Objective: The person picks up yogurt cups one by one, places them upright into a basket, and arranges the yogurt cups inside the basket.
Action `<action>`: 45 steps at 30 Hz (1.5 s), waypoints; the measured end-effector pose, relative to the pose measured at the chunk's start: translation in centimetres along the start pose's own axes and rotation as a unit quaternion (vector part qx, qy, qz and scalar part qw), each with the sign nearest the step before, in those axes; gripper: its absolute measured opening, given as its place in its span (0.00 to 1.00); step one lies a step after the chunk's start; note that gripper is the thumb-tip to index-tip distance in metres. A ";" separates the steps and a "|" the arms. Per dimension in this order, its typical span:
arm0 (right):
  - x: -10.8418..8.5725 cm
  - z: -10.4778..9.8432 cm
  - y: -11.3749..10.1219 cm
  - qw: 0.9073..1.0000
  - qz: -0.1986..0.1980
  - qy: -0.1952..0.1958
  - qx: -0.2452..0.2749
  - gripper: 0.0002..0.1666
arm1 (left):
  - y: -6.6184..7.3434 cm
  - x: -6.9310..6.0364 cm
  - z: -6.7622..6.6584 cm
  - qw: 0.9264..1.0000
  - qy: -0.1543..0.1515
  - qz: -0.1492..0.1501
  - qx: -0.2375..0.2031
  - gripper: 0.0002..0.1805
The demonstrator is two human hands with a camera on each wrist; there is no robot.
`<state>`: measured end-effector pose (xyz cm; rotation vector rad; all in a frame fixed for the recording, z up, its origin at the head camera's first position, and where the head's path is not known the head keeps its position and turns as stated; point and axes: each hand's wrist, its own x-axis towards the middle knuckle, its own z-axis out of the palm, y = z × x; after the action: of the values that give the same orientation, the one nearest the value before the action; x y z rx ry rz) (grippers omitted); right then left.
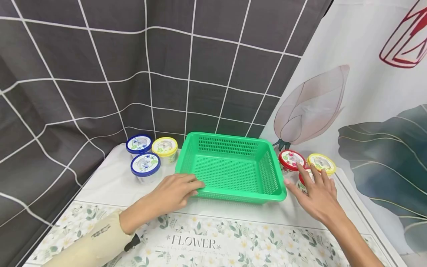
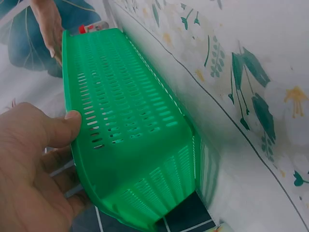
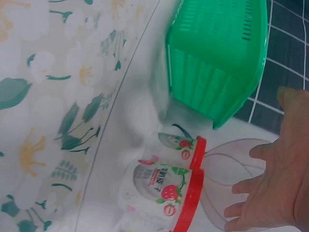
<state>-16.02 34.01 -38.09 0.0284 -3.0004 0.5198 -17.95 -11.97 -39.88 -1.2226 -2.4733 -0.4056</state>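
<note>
My left hand (image 1: 178,191) grips the near rim of a green plastic basket (image 1: 230,194) at its left end. In the left wrist view, the thumb lies on the outer wall and the fingers pass over the rim. No items show inside the basket. My right hand (image 1: 315,194) is spread above a clear tub with a red lid (image 3: 161,193), partly covering it in the head view. Another red-lidded tub (image 1: 292,159) stands behind that one, close to the basket's right side. Just beyond the right fingertips is a yellow-lidded tub (image 1: 321,163).
Left of the basket stand two blue-lidded tubs (image 1: 145,164) and a yellow-lidded tub (image 1: 165,145). A dark grid-patterned curtain (image 1: 166,55) hangs behind, with a white printed curtain (image 1: 360,85) on the right. A floral cloth (image 1: 200,244) covers the near table.
</note>
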 end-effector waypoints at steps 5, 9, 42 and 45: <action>-0.1 0.0 0.8 1.000 0.024 -0.004 -0.001 0.56 | 0.0 0.0 -0.2 1.000 -0.017 -0.013 -0.008 0.15; 0.1 -0.3 1.5 0.999 0.044 -0.008 -0.007 0.57 | 0.0 0.0 -0.3 0.999 -0.025 -0.017 -0.015 0.15; 3.0 -0.5 4.5 0.995 0.098 -0.019 -0.027 0.49 | 0.0 0.5 -0.6 0.998 -0.042 -0.030 -0.027 0.14; 3.1 -0.6 4.7 0.995 0.093 -0.026 -0.027 0.48 | 0.1 0.5 -0.6 0.998 -0.043 -0.030 -0.030 0.14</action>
<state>-19.23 38.60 -38.83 -0.2467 -3.0831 0.4610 -18.04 -11.81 -39.17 -1.2141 -2.5935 -0.4548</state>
